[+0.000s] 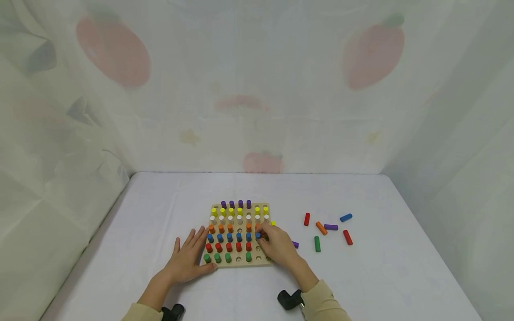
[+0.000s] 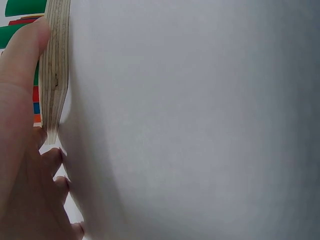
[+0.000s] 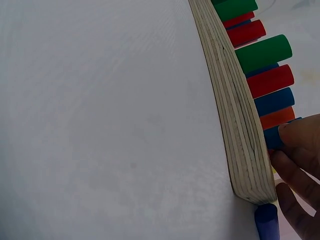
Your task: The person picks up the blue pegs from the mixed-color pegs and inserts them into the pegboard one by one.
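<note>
A wooden pegboard [image 1: 254, 264] lies on the table, with colored pegs standing in rows: purple at the far side, then yellow, white, orange, blue, red and green nearest me. My left hand [image 1: 184, 263] rests at the board's left side with fingers spread and straight, its thumb against the near corner. With thumb and fingertips, my right hand [image 1: 279, 246] pinches a blue peg [image 3: 272, 137] at the right end of the blue row. That peg stands upright at the board in the head view; its base is hidden. Several bare holes show in the near right part.
Right of the board lie loose pegs: two red [image 1: 307, 219], an orange [image 1: 321, 228], a blue [image 1: 346, 217], a green [image 1: 317, 244] and a purple [image 1: 331, 227]. Another purple peg [image 1: 296, 244] is partly behind my right hand. A yellow one [image 1: 273, 223] lies by the board's edge.
</note>
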`<move>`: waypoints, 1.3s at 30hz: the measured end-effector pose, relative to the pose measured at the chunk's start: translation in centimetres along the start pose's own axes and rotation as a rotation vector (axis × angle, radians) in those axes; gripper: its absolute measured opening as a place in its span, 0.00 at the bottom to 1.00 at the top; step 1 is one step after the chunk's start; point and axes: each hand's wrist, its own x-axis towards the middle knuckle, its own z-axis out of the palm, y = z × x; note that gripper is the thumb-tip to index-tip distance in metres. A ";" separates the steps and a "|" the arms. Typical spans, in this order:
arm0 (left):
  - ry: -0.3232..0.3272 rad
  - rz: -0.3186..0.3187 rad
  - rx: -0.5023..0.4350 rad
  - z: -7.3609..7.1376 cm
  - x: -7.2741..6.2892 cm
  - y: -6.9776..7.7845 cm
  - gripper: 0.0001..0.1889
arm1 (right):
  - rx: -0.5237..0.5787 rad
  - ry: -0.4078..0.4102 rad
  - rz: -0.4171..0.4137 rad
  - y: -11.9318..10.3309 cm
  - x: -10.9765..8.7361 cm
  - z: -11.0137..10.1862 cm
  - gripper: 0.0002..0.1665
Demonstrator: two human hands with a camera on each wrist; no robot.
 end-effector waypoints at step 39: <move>-0.004 -0.007 0.000 -0.4 -0.3 0.2 0.55 | 0.126 0.119 0.037 2.3 -2.0 -2.4 0.11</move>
